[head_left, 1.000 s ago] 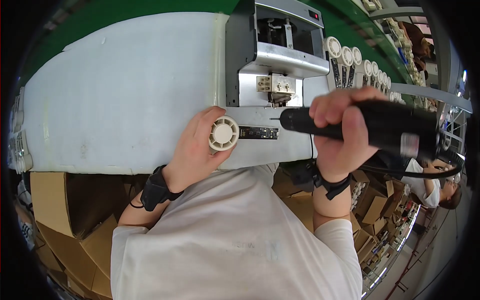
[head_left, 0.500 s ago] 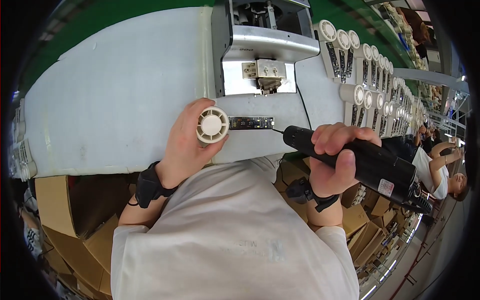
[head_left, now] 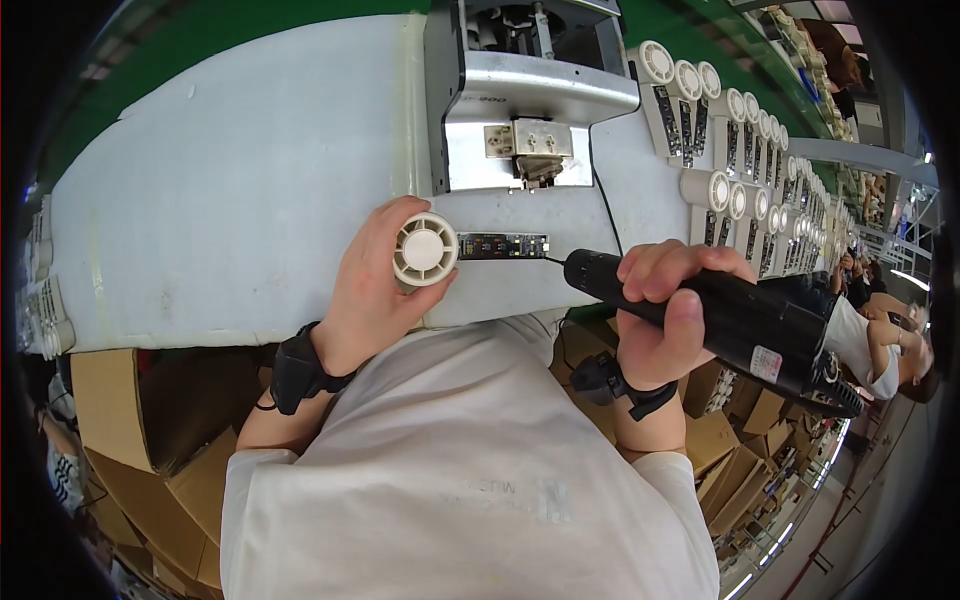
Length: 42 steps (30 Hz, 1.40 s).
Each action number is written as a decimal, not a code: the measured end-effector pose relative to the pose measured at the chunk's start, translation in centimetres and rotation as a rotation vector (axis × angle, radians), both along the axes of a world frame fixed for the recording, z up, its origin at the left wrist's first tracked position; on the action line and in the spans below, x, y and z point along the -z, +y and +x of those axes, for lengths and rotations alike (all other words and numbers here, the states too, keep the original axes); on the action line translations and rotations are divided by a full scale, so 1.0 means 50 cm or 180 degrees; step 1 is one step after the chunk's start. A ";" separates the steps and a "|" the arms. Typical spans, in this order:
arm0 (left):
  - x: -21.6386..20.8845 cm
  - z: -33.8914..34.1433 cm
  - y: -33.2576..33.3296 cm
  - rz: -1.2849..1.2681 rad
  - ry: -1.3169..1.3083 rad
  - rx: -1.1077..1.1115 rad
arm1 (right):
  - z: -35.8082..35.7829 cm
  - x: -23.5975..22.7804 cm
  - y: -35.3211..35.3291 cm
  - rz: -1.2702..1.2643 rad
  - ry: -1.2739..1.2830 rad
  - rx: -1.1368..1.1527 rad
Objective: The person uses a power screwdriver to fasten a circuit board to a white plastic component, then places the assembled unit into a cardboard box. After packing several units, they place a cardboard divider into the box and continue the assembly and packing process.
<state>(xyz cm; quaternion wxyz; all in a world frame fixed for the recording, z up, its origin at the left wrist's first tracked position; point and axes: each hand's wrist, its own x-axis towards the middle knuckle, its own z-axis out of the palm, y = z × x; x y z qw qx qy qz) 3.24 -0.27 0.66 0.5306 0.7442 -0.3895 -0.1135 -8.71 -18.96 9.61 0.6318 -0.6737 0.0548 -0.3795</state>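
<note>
My left hand (head_left: 370, 285) is closed around a round white fan head (head_left: 424, 249) with a spoked grille. From its right side a narrow dark circuit board (head_left: 502, 246) extends along the table. In my right hand (head_left: 665, 315) is a black electric screwdriver (head_left: 745, 325), its thick body slanting down to the right. The thin bit points left, and its tip is at the board's right end; whether it sits in a screw is too small to tell.
A grey metal machine (head_left: 540, 90) stands just beyond the board, with a black cable (head_left: 606, 210) beside it. Several rows of similar white fan units (head_left: 655, 63) line the right side. Cardboard boxes (head_left: 110, 410) sit below the table edge, and another person (head_left: 865, 345) is at far right.
The screwdriver and my right hand have shifted very slightly left, with the bit still at the board's end. My left hand and the fan unit stay put. The person at far right moved their arms.
</note>
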 end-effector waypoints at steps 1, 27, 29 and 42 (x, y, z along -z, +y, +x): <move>0.000 0.000 0.000 0.0010 0.0023 0.0004 | 0.000 0.001 0.000 -0.0002 0.0000 0.0003; 0.006 0.002 0.004 0.0001 0.0009 -0.0039 | 0.055 -0.057 -0.014 0.0127 0.0061 -0.0426; 0.004 0.004 0.007 -0.0029 0.0016 0.0007 | 0.088 -0.080 -0.015 -0.0001 -0.0037 -0.0426; 0.005 0.011 0.013 0.0013 0.0147 0.0070 | 0.141 -0.068 0.008 0.0031 0.0245 -0.0386</move>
